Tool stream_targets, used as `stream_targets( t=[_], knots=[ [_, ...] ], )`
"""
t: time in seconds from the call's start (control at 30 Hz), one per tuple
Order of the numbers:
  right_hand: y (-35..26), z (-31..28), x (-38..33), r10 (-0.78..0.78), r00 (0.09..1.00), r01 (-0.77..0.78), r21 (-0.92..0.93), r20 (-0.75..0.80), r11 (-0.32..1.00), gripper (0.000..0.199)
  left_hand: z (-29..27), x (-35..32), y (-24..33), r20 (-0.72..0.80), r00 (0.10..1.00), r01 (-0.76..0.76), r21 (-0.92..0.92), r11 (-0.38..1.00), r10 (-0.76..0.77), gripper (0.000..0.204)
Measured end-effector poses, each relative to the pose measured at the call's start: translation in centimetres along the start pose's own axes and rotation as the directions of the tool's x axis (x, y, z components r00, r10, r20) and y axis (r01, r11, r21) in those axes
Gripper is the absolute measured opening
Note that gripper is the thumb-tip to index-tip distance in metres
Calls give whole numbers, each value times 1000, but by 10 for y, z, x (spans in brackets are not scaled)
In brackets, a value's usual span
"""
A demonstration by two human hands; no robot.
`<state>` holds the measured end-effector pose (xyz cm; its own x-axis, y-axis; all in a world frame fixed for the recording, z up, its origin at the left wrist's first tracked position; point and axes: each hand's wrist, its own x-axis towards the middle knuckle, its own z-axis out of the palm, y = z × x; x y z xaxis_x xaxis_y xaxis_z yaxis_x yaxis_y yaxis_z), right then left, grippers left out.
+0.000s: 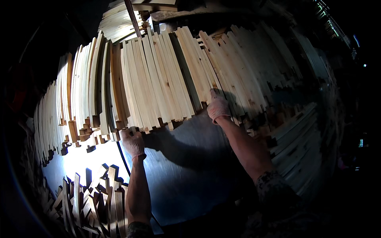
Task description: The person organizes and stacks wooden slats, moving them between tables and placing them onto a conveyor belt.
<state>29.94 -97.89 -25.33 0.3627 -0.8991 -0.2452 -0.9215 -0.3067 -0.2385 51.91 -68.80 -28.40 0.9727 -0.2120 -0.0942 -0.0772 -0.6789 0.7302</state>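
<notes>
Ahead: row of wooden strips [158, 79] at the far side of a metal surface [186, 154].
Long axes run away from the person; gloved left hand [133, 143] and right hand [218, 108] contact near ends, both close; finger closure cannot be determined.

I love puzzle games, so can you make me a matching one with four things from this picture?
Things:
1. right hand
2. long wooden strips
3. smooth panel
4. shorter wood pieces

Places, colours or states:
A. grey-blue
B. jumbled at lower left
C. gloved, at the row's near edge
D. lined up side by side

Pairs: 1-C, 2-D, 3-A, 4-B
</notes>
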Motion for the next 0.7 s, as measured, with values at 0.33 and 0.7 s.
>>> stream_targets(
  t=[0.33, 0.7],
  knots=[
    [60, 15, -149, 247, 958, -237, -81, 147, 968, 71, -70, -148, -69, 1, 1000, 5, 92, 996, -5, 23],
    [79, -8, -245, 367, 846, -349, -118, 388, 930, 59, -123, -238, -114, 93, 996, 0, 32, 999, -3, 23]
  ],
)
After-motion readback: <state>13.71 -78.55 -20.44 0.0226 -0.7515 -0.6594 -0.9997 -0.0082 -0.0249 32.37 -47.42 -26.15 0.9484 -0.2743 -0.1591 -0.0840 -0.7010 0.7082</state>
